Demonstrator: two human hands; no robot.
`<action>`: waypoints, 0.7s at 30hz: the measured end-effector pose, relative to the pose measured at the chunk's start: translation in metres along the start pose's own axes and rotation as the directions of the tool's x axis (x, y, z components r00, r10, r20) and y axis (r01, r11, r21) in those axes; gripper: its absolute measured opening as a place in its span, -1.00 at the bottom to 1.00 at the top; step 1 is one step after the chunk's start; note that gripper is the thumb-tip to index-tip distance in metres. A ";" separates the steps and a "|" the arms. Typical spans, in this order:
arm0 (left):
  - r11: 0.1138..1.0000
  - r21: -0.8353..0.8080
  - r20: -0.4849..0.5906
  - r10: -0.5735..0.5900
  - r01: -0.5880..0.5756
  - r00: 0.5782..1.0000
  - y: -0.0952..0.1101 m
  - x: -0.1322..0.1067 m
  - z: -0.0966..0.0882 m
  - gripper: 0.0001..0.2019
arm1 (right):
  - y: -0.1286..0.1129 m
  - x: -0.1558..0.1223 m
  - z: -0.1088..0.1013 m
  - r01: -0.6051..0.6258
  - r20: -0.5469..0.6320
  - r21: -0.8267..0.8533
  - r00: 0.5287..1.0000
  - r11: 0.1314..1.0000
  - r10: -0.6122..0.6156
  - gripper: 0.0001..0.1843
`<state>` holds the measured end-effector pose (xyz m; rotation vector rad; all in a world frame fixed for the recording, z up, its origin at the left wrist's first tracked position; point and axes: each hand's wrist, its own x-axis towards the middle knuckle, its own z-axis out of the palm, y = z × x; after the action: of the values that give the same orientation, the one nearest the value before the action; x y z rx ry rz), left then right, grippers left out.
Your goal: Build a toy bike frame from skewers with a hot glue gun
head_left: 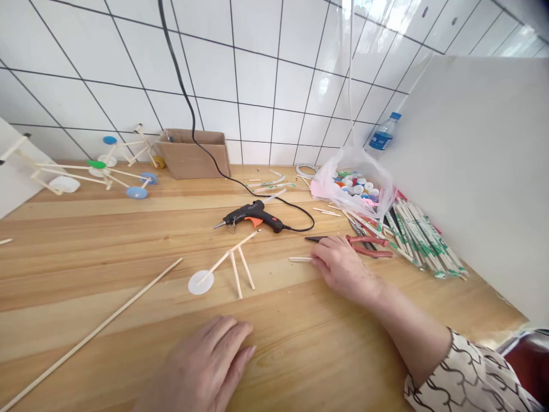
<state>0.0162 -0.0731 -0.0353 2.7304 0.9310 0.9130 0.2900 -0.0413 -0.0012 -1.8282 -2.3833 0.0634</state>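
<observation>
My right hand [343, 269] rests on the table with its fingers curled over the ends of short wooden sticks [299, 259]. Just behind its knuckles lie needle-nose pliers with red handles [369, 242], partly hidden by the hand. My left hand [203, 366] lies low in the view on the bare tabletop, holding nothing, its fingers loosely stretched side by side. Between the hands and farther back is a small stick frame [234, 252] with two legs and a white translucent disc [201, 282] at one end. A black glue gun [253, 216] with an orange trigger lies behind it.
A long thin stick [98, 329] lies at left. Stick models with bottle-cap wheels [137, 192] stand at back left beside a cardboard box [195, 154]. At right are a plastic bag of caps [354, 183], wrapped chopsticks [422, 237] and a water bottle [382, 137]. The glue gun's cord [206, 150] crosses the back.
</observation>
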 end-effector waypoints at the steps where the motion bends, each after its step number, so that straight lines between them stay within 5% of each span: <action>1: 1.000 0.000 0.000 -0.001 0.001 1.000 0.000 0.000 0.000 -0.72 | 0.001 0.000 -0.001 -0.014 0.018 -0.043 1.000 0.999 0.015 -0.83; 6: 1.000 0.002 -0.021 0.023 -0.023 1.000 -0.001 0.004 -0.001 -0.72 | -0.003 0.000 -0.007 -0.033 0.073 -0.094 0.997 0.995 0.040 -0.88; 11: 0.999 -0.004 -0.031 0.034 -0.034 0.999 -0.001 0.003 -0.001 -0.72 | 0.007 0.004 -0.020 -0.129 -0.056 0.070 0.990 0.989 0.133 -0.91; 21: 0.999 -0.039 -0.003 0.022 -0.022 1.000 -0.003 -0.001 -0.002 -0.70 | 0.087 0.040 -0.035 -0.596 -0.110 -0.102 0.802 0.796 0.587 -0.77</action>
<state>0.0135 -0.0716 -0.0349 2.7122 0.8761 0.9290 0.3679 0.0180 0.0265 -2.5240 -1.7047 -0.1007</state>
